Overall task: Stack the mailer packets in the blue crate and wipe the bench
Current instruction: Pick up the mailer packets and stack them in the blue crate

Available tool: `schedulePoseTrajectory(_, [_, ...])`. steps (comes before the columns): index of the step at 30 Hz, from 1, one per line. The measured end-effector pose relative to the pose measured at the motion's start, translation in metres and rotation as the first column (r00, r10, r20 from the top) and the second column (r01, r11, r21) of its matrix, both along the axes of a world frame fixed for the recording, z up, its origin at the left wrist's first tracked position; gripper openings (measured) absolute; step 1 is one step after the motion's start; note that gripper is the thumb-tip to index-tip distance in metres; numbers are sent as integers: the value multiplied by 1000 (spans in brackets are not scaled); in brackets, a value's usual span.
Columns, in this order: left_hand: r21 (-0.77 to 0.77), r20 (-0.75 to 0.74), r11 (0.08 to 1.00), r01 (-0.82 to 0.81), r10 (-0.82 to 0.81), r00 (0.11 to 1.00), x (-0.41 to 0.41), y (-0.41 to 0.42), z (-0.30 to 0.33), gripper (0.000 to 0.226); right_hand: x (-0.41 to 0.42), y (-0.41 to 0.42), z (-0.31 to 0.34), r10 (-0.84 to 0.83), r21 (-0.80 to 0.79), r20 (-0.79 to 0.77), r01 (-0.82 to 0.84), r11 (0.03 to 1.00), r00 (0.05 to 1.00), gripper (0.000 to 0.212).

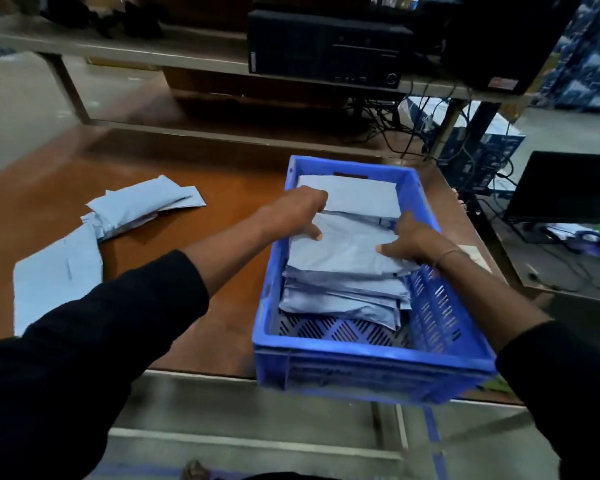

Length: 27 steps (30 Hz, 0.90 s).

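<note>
Brown and glossy, the bench (194,306) carries a blue crate (371,372) at its near right edge, its plastic walls and floor slotted with vents. Inside lies a stack of pale blue mailer packets (343,292), smooth and slightly crumpled. Both hands reach in over the rim: the left hand (300,211) pinches the top packet (347,247) at its left edge, the right hand (413,242) grips its right edge. More loose packets (142,206) lie scattered on the bench at left. Behind, a black computer case (326,53) sits on a metal shelf (118,50), cables (406,133) trailing below.
</note>
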State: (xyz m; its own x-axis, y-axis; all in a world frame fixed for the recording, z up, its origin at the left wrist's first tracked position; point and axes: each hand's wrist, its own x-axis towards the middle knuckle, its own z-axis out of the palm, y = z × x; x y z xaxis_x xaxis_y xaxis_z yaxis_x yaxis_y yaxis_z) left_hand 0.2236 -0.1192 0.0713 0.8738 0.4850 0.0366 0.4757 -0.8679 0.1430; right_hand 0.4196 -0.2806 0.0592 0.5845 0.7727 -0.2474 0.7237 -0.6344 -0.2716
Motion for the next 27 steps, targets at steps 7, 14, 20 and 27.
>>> schedulePoseTrajectory(7, [260,-31,957,131,-127,991,-1,-19,-10,50,-7,-1,-15,71,-19,189,-68,997,979,57])
schedulePoseTrajectory(14, [18,-257,978,208,-196,946,-2,-32,-16,61,-22,-2,-5,228,-13,114,-228,973,967,38])
schedulePoseTrajectory(20, [19,-255,977,212,-201,946,-6,-32,-19,56,-33,-2,-3,196,-44,119,-192,980,973,42])
schedulePoseTrajectory(27, [-15,174,986,165,-160,972,-48,-1,-4,41,-69,33,35,179,200,121,-201,959,976,31])
